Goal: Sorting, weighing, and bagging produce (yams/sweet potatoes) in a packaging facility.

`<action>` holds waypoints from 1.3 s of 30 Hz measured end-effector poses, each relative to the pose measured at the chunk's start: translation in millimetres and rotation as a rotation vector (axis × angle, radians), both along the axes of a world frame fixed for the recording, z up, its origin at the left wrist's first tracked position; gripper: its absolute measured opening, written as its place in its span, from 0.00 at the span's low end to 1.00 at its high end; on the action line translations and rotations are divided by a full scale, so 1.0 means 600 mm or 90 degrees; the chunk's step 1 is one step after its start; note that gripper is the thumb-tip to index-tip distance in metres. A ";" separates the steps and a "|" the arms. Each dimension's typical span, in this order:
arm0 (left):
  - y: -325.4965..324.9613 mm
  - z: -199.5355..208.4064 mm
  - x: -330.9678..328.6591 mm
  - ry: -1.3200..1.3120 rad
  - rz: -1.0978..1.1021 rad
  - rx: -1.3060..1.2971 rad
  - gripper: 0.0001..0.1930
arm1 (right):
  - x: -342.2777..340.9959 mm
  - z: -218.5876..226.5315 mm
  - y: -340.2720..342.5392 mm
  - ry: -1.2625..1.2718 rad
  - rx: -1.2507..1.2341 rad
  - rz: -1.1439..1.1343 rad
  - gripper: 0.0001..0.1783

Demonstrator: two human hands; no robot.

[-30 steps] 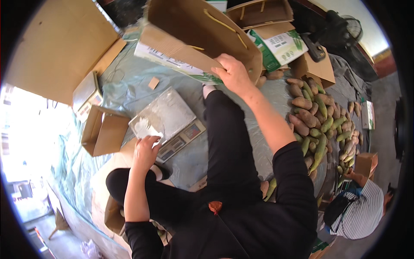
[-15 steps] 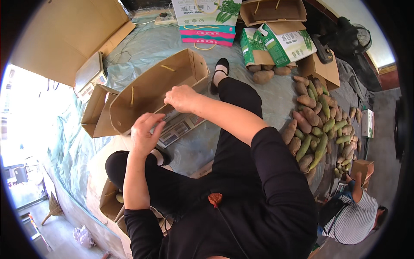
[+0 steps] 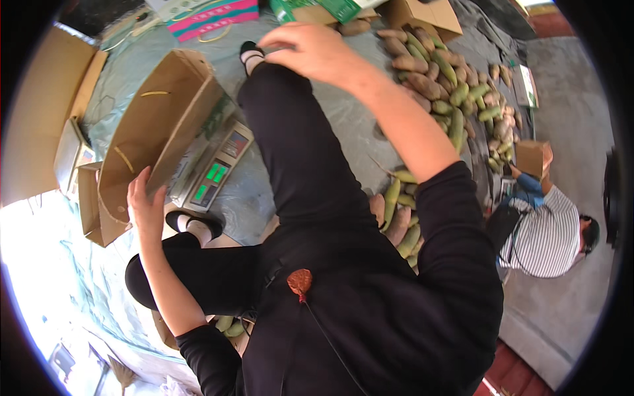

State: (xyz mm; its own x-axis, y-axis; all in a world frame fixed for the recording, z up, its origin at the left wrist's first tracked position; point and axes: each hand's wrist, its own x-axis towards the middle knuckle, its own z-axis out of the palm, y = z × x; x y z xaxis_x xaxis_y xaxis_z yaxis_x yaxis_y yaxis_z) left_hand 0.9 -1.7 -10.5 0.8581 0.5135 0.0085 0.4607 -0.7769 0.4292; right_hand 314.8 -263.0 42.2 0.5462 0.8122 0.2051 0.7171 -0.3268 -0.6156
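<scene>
A tall open cardboard gift box (image 3: 148, 125) with yellow cord handles stands tilted beside and partly over a digital scale (image 3: 214, 173), whose displays glow green. At the box's near lower corner is my left hand (image 3: 146, 206), thumb and fingers apart, against or just in front of its rim; I cannot tell whether it touches. My right hand (image 3: 310, 51) is out over my far shoe (image 3: 251, 53), fingers stretched toward the left and holding nothing. To its right lies a large pile of brown sweet potatoes (image 3: 409, 63) and green radishes (image 3: 457, 129).
A smaller carton (image 3: 91, 204) stands left of the box, with a large cardboard sheet (image 3: 39, 119) behind. Pink and teal boxes (image 3: 214, 20) are at the back. More radishes (image 3: 391, 198) lie by my right thigh. A co-worker in a striped shirt (image 3: 548, 231) handles a carton (image 3: 531, 158) at right.
My right hand has left the box's rim and swung away to the far right. My left hand stays near the box. The view has turned rightward, and the scale's displays now show lit.
</scene>
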 end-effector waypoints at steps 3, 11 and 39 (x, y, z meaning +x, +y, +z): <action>-0.013 0.009 0.014 0.037 0.024 -0.010 0.25 | 0.049 -0.087 -0.154 0.034 -0.118 -0.126 0.14; -0.002 -0.035 0.011 0.117 0.034 0.070 0.26 | -0.074 -0.370 -0.444 0.248 -0.514 -0.287 0.15; -0.013 -0.040 0.037 0.149 0.094 0.136 0.16 | -0.383 -0.606 -0.630 0.587 -0.577 -0.565 0.29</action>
